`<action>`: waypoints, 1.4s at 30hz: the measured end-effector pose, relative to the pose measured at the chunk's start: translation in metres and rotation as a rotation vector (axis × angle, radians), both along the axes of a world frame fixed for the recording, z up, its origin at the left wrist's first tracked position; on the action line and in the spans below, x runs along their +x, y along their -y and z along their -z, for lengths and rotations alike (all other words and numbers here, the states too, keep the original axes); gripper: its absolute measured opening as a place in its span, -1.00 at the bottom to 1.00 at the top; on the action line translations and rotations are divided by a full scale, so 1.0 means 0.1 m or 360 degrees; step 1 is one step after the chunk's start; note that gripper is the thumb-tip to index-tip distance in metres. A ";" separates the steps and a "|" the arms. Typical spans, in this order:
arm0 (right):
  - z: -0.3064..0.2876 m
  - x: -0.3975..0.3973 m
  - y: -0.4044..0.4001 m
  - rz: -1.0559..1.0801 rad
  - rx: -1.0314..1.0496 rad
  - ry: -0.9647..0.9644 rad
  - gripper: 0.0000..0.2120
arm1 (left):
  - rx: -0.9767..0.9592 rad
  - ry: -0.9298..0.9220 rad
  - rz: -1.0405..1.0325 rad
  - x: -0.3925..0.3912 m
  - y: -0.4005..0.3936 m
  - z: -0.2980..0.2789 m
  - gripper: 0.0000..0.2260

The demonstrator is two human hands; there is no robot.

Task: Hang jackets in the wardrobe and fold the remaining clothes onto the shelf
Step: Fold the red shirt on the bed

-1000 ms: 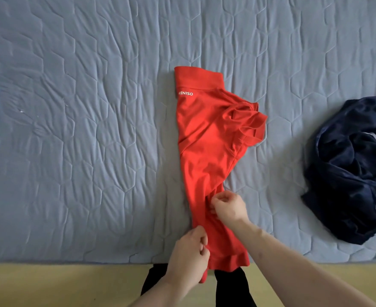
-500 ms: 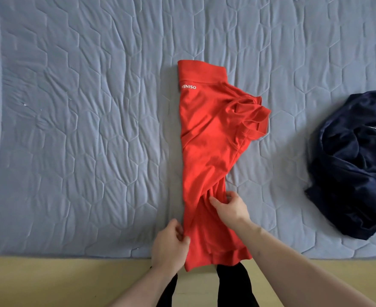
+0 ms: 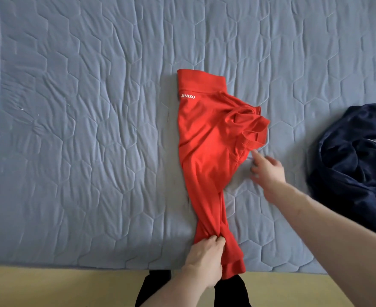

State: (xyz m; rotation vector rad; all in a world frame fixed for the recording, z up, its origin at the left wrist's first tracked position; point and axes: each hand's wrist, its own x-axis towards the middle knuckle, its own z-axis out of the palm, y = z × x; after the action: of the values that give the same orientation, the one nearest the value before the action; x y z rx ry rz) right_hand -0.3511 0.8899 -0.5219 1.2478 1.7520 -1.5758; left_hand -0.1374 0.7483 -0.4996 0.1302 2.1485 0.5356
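The left hand (image 3: 204,257) pinches the hem of a red shirt (image 3: 207,151) lying lengthwise on the quilt (image 3: 83,140), while the right hand (image 3: 268,170), fingers loose and empty, reaches toward its bunched sleeve (image 3: 252,124). Folding is midway; the sleeve likely needs tucking in next.
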 end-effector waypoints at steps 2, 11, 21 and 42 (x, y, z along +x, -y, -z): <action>-0.03 -0.31 0.02 -0.0004 -0.0023 -0.0008 -0.37 | 0.0023 0.0068 -0.0027 -0.06 0.02 0.06 -0.76; -0.07 -0.79 0.25 -0.0083 0.0144 -0.0173 -0.83 | -0.0213 0.0065 -0.0807 0.11 0.46 0.09 -0.69; -0.38 -0.51 1.29 -0.1253 0.0440 -0.0834 -0.79 | -0.0144 0.0125 -0.1256 0.19 0.60 0.05 -0.69; 0.01 1.62 0.15 -0.1242 0.0132 0.0278 -0.63 | 0.0155 0.0611 -0.1714 0.44 0.74 0.31 -0.91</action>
State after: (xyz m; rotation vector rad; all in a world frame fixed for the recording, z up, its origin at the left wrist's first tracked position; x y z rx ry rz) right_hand -0.1890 0.8748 -0.5230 0.5743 1.8708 -0.9182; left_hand -0.0930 0.6745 -0.5301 -1.0440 1.6658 1.1487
